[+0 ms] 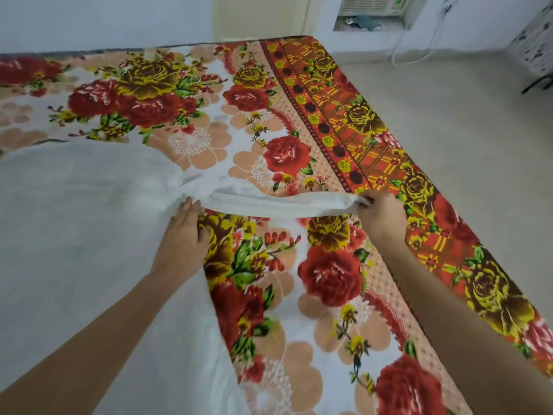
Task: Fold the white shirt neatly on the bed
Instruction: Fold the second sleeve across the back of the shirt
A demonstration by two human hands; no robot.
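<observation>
Nearest to me, my two forearms are reaching out over the bed [329, 339], which is covered by a floral bedsheet [332, 277] in red, yellow and peach. I am counting one white shirt [74, 235], lying spread flat over the left half of the bed, its body running off the left and near edges of view.

My left hand [182, 235] is lying palm down on the shirt's right edge where the sleeve begins, fingers flat and spread, pressing the cloth rather than clasping it. My right hand [380, 217] is pinching the end of the one visible sleeve [284, 203], fingers closed on the cuff, and the sleeve is stretching level between the two hands, running out to the right toward the bed's patterned border.

The right edge of the bed is running diagonally just beyond my right hand, so there is little mattress left on that side. Bare sheet is lying open ahead of the sleeve and between my arms, with nothing resting on it.

Farther off, past the bed edge, the pale floor [449, 121] is lying open. One white cable [419, 52] is trailing down the far wall beneath a wall unit [374, 4], and a dark-legged piece of furniture [535, 55] is standing at the far right corner.
</observation>
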